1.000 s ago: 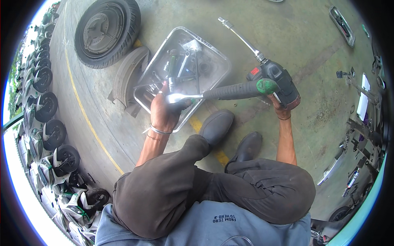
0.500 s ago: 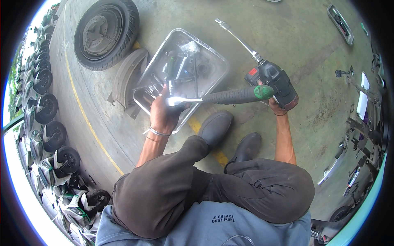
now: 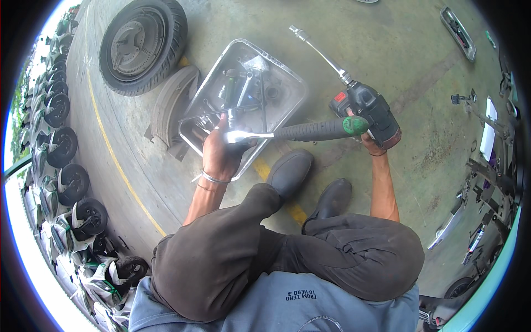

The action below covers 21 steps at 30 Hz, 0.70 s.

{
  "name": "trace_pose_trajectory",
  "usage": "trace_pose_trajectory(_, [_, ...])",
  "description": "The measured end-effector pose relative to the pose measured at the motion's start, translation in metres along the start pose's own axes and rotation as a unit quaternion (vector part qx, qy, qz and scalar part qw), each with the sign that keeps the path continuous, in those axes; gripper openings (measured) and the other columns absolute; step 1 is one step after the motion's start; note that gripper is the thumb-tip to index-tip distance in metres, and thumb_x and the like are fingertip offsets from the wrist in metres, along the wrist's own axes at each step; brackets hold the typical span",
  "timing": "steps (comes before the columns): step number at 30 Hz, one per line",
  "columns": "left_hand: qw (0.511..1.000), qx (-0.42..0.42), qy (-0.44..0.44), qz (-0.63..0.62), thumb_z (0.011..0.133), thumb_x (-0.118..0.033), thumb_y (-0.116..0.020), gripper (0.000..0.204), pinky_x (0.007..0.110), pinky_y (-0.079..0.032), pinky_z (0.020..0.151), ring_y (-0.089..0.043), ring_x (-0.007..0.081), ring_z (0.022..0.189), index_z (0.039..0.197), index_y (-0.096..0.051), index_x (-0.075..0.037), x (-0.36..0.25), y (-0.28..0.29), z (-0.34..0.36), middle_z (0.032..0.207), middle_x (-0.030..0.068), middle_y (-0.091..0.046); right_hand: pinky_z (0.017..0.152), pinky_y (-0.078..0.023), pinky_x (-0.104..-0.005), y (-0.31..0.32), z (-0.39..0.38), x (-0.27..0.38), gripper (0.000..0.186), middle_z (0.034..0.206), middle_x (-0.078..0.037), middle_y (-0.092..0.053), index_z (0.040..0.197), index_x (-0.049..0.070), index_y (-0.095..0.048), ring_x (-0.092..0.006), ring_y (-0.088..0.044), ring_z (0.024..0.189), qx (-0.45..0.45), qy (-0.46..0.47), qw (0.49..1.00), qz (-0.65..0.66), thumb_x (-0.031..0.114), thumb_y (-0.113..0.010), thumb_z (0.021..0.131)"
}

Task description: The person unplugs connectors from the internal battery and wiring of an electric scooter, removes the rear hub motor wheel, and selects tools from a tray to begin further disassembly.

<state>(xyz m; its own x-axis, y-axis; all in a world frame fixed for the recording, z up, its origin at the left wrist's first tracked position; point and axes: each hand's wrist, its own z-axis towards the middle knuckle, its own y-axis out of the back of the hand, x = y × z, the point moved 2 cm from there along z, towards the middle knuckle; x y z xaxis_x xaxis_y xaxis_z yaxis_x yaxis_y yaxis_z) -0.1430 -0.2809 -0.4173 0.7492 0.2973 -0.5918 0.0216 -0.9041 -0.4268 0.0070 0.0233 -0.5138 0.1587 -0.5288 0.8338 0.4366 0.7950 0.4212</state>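
Observation:
My left hand (image 3: pixel 220 156) is closed around the head of a ratchet wrench (image 3: pixel 310 130), above the near-left corner of a metal tray (image 3: pixel 303 91). The ratchet's ribbed black handle, green at its end, stretches right and crosses in front of the drill's grip. My right hand (image 3: pixel 376 145) grips a black cordless power drill (image 3: pixel 373 108) with a red patch; the ratchet handle partly hides those fingers. From its chuck a long extension bar (image 3: pixel 323 54) points up and left, with a socket on its tip. In the tray lie a spanner (image 3: pixel 244 91), a green-handled tool (image 3: pixel 230 91) and other tools.
A wheel with a tyre (image 3: pixel 180 41) lies at the far left, a curved grey fender-like part (image 3: pixel 168 108) beside the tray. Vehicle parts (image 3: pixel 489 127) and a small tray (image 3: pixel 460 34) are on the right. Scooters (image 3: pixel 61 146) line the left. My shoes (image 3: pixel 290 174) are close to the tray.

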Motion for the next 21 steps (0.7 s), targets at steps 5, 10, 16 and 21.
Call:
trace_pose_trajectory(5, [0.999, -0.023, 0.003, 0.026, 0.101, -0.029, -0.044, 0.027, 0.040, -0.049, 0.075, -0.057, 0.0228, 0.088, 0.112, -0.051, -0.006, 0.0017, 0.0041, 0.0025, 0.091, 0.0083, -0.056, 0.090, -0.049, -0.0371, -0.0060, 0.0006, -0.0008, 0.025, 0.109, -0.007, -0.068, 0.110, 0.006, -0.067, -0.0219, -0.064, 0.100, 0.003, -0.008, 1.000, 0.017, 0.021, -0.059, 0.091])
trace_pose_trajectory(10, [1.000, 0.004, 0.003, 0.022, 0.101, -0.029, -0.042, 0.026, 0.040, -0.049, 0.075, -0.057, 0.0223, 0.088, 0.111, -0.051, -0.006, 0.0006, -0.0015, 0.0009, 0.091, 0.0082, -0.056, 0.089, -0.049, -0.0374, 0.0001, 0.0045, 0.0025, 0.023, 0.109, -0.008, -0.068, 0.109, 0.006, -0.067, -0.0224, -0.064, 0.100, -0.003, -0.011, 1.000, 0.022, 0.017, -0.060, 0.090])
trace_pose_trajectory(16, [1.000, -0.014, 0.001, 0.024, 0.101, -0.029, -0.043, 0.029, 0.040, -0.050, 0.074, -0.058, 0.0222, 0.089, 0.114, -0.052, -0.005, 0.0001, -0.0020, 0.0000, 0.093, 0.0088, -0.057, 0.088, -0.050, -0.0379, -0.0006, 0.0060, 0.0052, 0.022, 0.108, -0.009, -0.068, 0.109, 0.006, -0.067, -0.0230, -0.063, 0.100, -0.006, -0.015, 0.999, 0.030, 0.014, -0.061, 0.089])
trace_pose_trajectory(21, [1.000, -0.006, 0.002, 0.018, 0.101, -0.031, -0.044, 0.030, 0.040, -0.050, 0.074, -0.058, 0.0228, 0.089, 0.114, -0.052, -0.005, 0.0000, 0.0013, 0.0015, 0.094, 0.0097, -0.057, 0.088, -0.050, -0.0384, -0.0026, 0.0054, 0.0022, 0.022, 0.108, -0.010, -0.068, 0.109, 0.006, -0.068, -0.0234, -0.063, 0.099, -0.007, -0.003, 1.000, 0.018, 0.012, -0.062, 0.089])
